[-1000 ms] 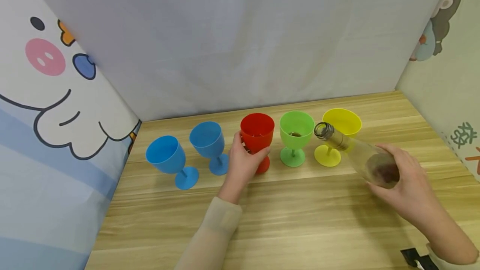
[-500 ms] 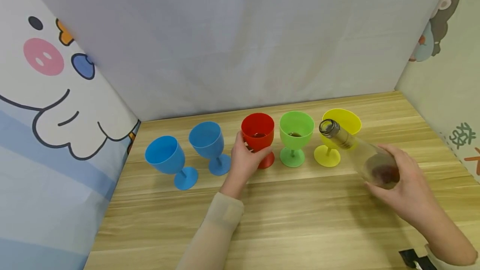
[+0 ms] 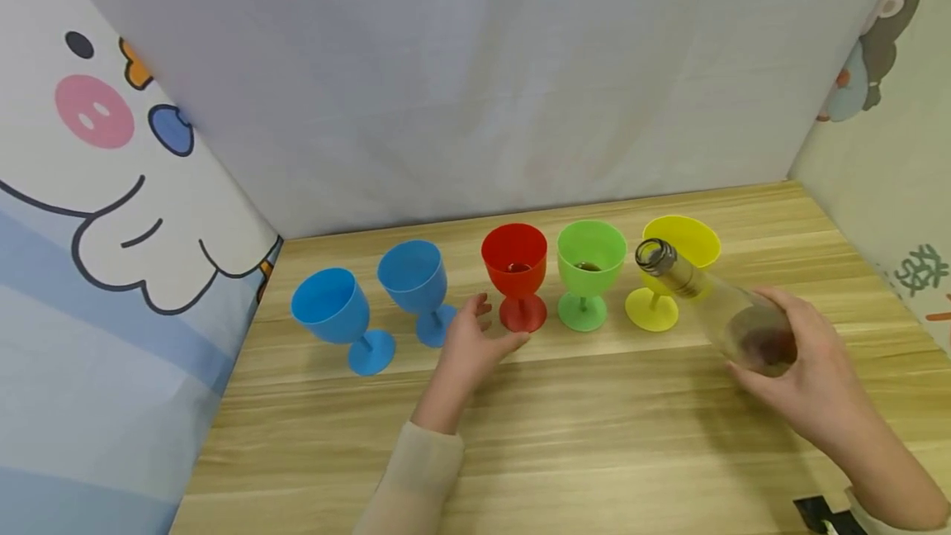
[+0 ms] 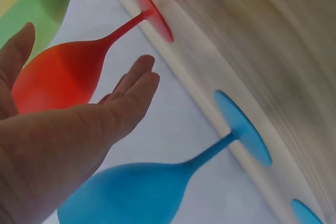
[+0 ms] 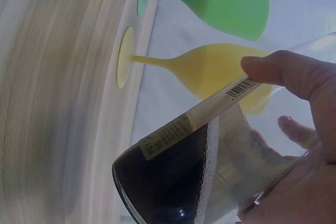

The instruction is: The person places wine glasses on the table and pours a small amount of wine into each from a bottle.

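My right hand (image 3: 804,362) gripped the bottle (image 3: 715,305), slanting neck-up toward my spread, seemingly free left hand (image 3: 470,347); only the right wrist view showed its barcode (image 5: 241,88).

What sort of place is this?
Maybe a play corner or small staged booth: there's a cartoon wall panel, a plain pale backdrop and a row of bright goblets.

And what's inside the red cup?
Some dark liquid shows low inside the red cup. The cup's own near side covers the rest, so how deep it goes can't be seen.
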Motion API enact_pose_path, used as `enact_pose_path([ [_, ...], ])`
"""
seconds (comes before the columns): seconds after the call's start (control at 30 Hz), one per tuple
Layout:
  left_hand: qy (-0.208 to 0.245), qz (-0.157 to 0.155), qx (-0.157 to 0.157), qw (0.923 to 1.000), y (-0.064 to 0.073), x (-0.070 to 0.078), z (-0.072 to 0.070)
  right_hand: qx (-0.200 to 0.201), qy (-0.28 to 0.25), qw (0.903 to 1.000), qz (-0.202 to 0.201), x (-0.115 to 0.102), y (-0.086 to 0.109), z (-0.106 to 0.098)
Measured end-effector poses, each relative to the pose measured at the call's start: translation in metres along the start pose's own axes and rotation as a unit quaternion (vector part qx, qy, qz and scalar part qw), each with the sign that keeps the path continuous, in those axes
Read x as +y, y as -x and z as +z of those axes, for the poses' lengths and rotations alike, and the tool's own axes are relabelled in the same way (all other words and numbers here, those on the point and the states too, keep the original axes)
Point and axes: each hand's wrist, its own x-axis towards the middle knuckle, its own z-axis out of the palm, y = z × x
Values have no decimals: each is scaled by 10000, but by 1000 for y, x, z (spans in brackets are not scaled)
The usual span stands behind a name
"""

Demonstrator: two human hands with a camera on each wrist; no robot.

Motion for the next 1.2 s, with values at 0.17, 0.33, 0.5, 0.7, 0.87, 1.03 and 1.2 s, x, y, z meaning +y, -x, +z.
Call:
enact_pose_path([
  [0.17, -76, -22, -31, 10000, 15, -7, -10, -44, -4, 10000, 20, 0, 0, -1],
  [0.33, -358, -229, 1, 9991, 27, -12, -21, -62, -25, 10000, 56, 0, 0, -2],
  [0.5, -605, -653, 188, 9959, 38, -23, -38, -42, -37, 10000, 71, 0, 0, -1],
  [0.7, -631, -696, 356, 9949, 43, -32, -60, 29, -120, 9999, -30, 2, 1, 0],
  [0.87, -645, -819, 415, 9937, 39, -36, -66, 61, -87, 9999, -97, 4, 1, 0],
  [1.03, -558, -810, 595, 9934, 33, -37, -67, 10, -30, 10000, 17, 3, 0, 0],
  [1.2, -230, -713, 797, 9940, 27, -36, -69, -63, -11, 9999, 96, 3, 0, 0],
])
